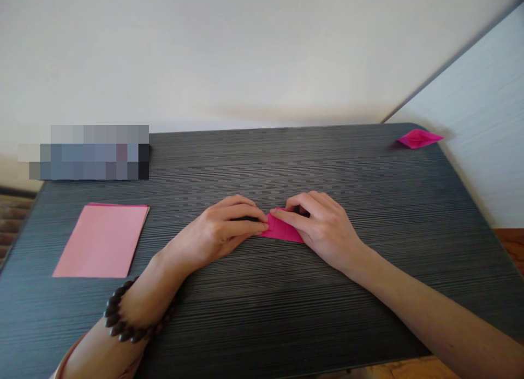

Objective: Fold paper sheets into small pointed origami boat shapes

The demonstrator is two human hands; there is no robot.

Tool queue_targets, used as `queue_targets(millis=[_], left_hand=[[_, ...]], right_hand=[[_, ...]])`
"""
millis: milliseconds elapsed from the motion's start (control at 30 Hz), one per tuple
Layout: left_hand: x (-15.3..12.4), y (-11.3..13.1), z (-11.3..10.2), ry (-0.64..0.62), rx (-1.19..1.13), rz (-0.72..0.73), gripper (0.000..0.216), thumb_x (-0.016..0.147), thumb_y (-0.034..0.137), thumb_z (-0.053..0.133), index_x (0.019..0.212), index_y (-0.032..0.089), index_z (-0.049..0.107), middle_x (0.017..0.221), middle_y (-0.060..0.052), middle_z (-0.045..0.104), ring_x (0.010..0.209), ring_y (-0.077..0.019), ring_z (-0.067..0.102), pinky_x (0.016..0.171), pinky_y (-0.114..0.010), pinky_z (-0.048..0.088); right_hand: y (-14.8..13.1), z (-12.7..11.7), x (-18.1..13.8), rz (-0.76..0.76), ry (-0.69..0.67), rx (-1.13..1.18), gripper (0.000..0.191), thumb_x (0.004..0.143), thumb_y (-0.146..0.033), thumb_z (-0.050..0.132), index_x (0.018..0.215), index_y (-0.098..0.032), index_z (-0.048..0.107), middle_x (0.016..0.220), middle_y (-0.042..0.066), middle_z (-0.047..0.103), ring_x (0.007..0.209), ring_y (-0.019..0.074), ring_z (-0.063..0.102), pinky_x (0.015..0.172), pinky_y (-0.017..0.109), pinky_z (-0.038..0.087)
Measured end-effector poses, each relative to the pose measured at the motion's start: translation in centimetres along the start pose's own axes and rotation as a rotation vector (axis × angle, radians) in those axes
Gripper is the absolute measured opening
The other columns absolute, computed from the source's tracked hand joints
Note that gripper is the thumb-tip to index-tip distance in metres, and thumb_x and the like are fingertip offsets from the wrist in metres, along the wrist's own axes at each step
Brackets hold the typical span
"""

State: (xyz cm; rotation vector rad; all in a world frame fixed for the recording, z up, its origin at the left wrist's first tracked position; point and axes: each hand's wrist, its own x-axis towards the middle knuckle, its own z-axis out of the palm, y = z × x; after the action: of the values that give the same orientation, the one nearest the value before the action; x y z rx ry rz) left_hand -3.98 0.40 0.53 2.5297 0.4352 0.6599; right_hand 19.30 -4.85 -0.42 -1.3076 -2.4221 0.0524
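Observation:
A small piece of folded pink paper lies on the dark table between my two hands. The fingertips of my left hand are closed on its left end. From the other side, my right hand grips it, the index finger pressed along its upper edge and the thumb side by its right end. Part of the paper is hidden under the right fingers. A dark bead bracelet circles my left wrist.
A stack of square paper, light pink on top, lies on the table at left. Behind it is a blurred-out object. A folded pink paper boat sits at the far right corner. A pale wall borders the back edge.

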Motion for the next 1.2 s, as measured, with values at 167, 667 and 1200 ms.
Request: queue_targets(millis=[167,667,1200], left_hand=[[-0.1,0.0,0.2,0.026,0.046,-0.054,0.018,0.085,0.012,0.059,0.099,0.018,0.066,0.103,-0.005,0.066,0.101,-0.0172,0.055,0.089,-0.035,0.05],[0.0,1.5,-0.6,-0.073,0.236,-0.009,0.018,0.088,0.012,0.053,0.103,0.011,0.064,0.103,-0.008,0.066,0.104,-0.0209,0.053,0.09,-0.036,0.049],[0.0,2.0,-0.4,-0.097,0.302,-0.004,0.023,0.093,0.015,0.044,0.108,0.01,0.061,0.098,-0.009,0.066,0.108,-0.0243,0.051,0.087,-0.039,0.049]], right_hand=[[-0.1,-0.1,0.1,-0.002,0.008,-0.001,0.026,0.094,-0.024,0.046,0.11,-0.029,0.066,0.092,0.003,0.063,0.082,0.0153,0.051,0.071,0.03,0.038],[-0.2,-0.2,0.2,-0.004,-0.013,-0.003,0.028,0.095,-0.023,0.045,0.112,-0.029,0.066,0.093,0.003,0.063,0.081,0.0156,0.05,0.071,0.031,0.037],[-0.1,-0.3,0.0,-0.002,-0.035,0.004,0.027,0.094,-0.024,0.046,0.114,-0.03,0.064,0.095,0.003,0.062,0.083,0.016,0.05,0.072,0.031,0.037]])
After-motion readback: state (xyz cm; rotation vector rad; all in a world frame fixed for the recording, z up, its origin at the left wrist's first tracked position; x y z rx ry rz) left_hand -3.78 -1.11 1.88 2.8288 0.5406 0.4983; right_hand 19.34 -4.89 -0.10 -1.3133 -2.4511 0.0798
